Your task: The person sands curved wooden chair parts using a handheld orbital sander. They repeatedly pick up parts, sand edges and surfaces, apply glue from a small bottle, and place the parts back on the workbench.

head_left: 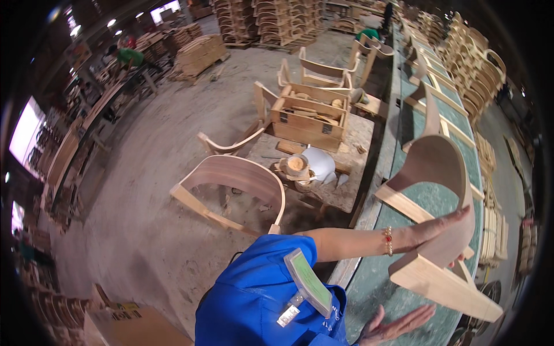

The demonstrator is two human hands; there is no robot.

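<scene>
A curved wooden chair frame (447,167), a broad bent backrest band joined to straight pale legs, rests tilted on the green conveyor table (369,288). My left hand (430,230), a beaded bracelet at its wrist, lies across the band near its lower end. One digit stretches along the wood, and fingertips show past the band beside the pale leg, so the band sits in its grip. Just below that leg, my right hand (398,326) is held with fingers stretched out and nothing in them. It looks apart from the frame.
Similar chair frames line the conveyor beyond. Left of it, a low workbench (360,135) bears a wooden toolbox (309,130) and a tub (296,165). Another curved frame (231,173) stands beside the bench. Stacked chair parts (470,69) rise along the far side; people in green work farther off.
</scene>
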